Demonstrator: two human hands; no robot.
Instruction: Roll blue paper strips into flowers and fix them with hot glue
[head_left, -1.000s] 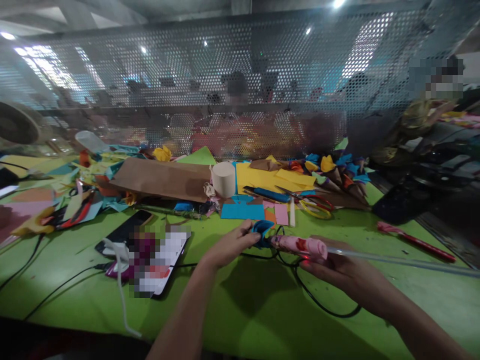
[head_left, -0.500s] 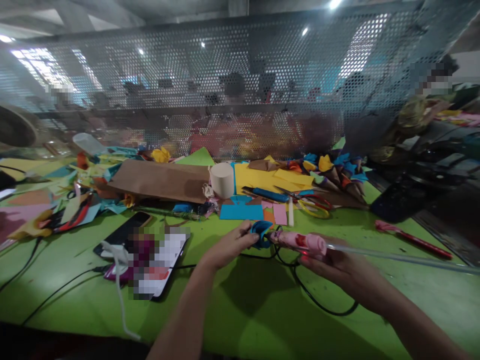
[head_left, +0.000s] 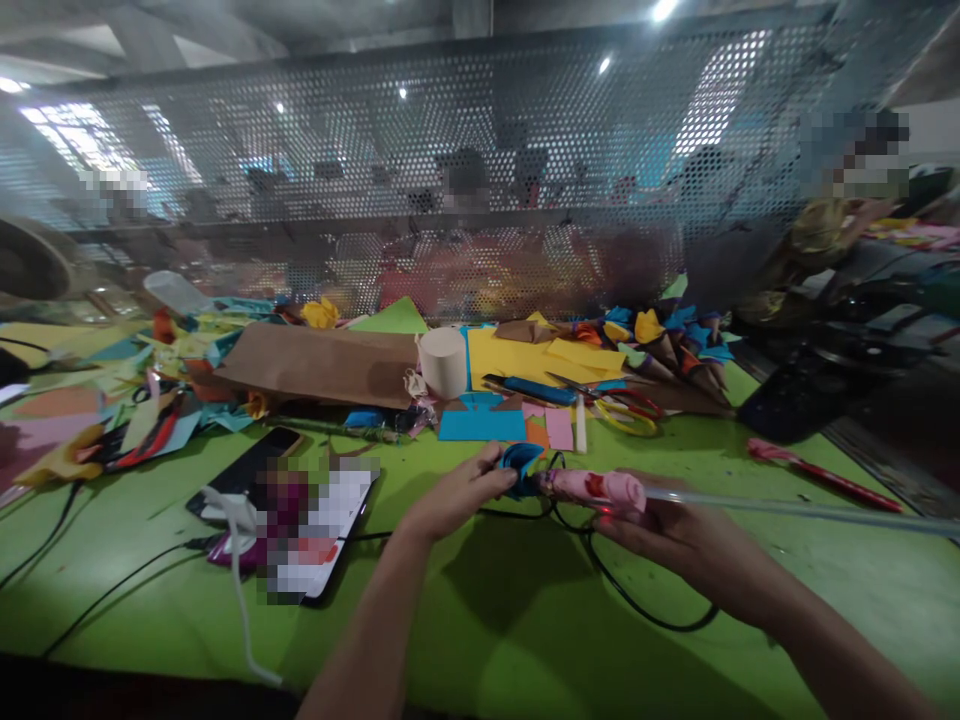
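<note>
My left hand [head_left: 457, 495] pinches a small curled piece of blue paper [head_left: 520, 463] just above the green table [head_left: 480, 640]. My right hand [head_left: 667, 535] grips a pink glue gun [head_left: 596, 488], held level with its nozzle touching the blue paper. A clear glue stick [head_left: 787, 510] juts from the back of the glue gun toward the right. A black cable [head_left: 637, 610] loops on the table under both hands.
A phone [head_left: 300, 520] with a white cable lies to the left. Behind the hands are a white paper roll [head_left: 442, 362], brown paper [head_left: 322, 362], yellow sheets [head_left: 540, 358], scissors [head_left: 615, 408], a blue knife [head_left: 536, 390] and paper cones [head_left: 675, 350]. A perforated metal screen [head_left: 450, 170] closes the back.
The hands, blue paper and glue gun keep their pose. Only the view shifts slightly.
</note>
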